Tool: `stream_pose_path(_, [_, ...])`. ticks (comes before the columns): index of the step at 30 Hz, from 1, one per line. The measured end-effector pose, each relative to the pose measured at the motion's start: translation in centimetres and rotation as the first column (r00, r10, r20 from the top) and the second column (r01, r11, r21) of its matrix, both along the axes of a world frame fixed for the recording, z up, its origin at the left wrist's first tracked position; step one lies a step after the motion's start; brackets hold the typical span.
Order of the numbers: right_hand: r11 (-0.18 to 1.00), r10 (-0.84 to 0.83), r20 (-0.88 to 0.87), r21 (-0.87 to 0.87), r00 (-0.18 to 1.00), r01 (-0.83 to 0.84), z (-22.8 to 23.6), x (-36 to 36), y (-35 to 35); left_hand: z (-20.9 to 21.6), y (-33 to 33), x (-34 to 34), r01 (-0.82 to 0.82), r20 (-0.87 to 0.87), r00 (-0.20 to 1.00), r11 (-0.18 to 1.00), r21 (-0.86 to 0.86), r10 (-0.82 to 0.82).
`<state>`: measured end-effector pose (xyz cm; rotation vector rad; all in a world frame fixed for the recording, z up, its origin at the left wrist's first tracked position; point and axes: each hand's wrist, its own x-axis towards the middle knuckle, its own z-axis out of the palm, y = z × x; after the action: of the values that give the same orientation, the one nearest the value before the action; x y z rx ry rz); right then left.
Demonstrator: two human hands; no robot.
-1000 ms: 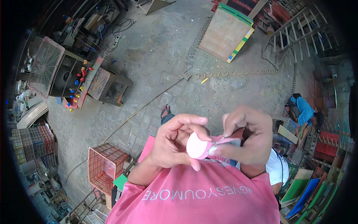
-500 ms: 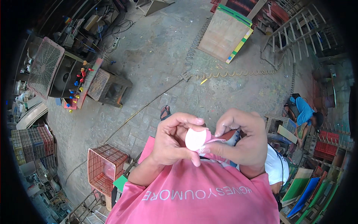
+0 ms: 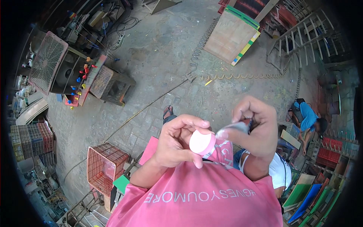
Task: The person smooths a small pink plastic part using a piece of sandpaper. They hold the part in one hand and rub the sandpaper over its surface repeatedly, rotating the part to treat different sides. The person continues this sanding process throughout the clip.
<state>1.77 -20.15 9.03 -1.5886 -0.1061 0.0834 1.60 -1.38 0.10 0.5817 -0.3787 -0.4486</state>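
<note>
Between the thumb and fingers of my left hand [image 3: 174, 142] is a small round disc [image 3: 200, 142], with a white face tilted up and a pink rim. My right hand [image 3: 257, 130] is closed around a small hand tool [image 3: 234, 129], partly grey-white and partly reddish brown. Motion smears the tool's near end and my fingers cover much of the rest, so I cannot make out its exact kind. That end hovers just to the right of the disc, apparently apart from it. Both hands are in front of my pink shirt.
An orange plastic crate [image 3: 107, 168] stands at lower left. A stool [image 3: 113, 85] and a rack of coloured pieces [image 3: 84, 83] are at left. Stacked boards [image 3: 228, 36] stand ahead, beside a coiled hose [image 3: 242, 76]. One person in blue [image 3: 308, 113] crouches at right; another in white [image 3: 281, 172] is close by.
My right hand has moved up and slightly right, drawing the tool away from the disc's pink rim and turning it. My left hand keeps the disc in nearly the same place.
</note>
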Motion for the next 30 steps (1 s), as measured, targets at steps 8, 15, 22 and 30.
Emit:
stream_pose_path(8, [0.985,0.121,0.021,-0.128,0.992,-0.117,0.1,-0.2,0.0,0.3,-0.1,0.0,0.015,-0.005,1.0,0.999,0.041,-0.015])
stream_pose_path(15, [0.99,0.05,0.001,-0.129,0.999,-0.049,0.1,0.2,-0.8,0.2,-0.1,0.2,0.023,-0.009,1.0,0.999,0.028,-0.022])
stream_pose_path(22, [0.977,0.136,0.104,-0.177,0.985,-0.116,0.3,-0.3,0.2,0.6,0.1,0.1,0.019,-0.026,0.999,0.998,0.064,-0.018])
stream_pose_path(30, [0.979,-0.102,0.013,0.181,0.995,0.098,-0.4,-0.8,0.4,0.5,-0.1,0.2,-0.019,-0.038,0.999,0.998,0.067,0.021])
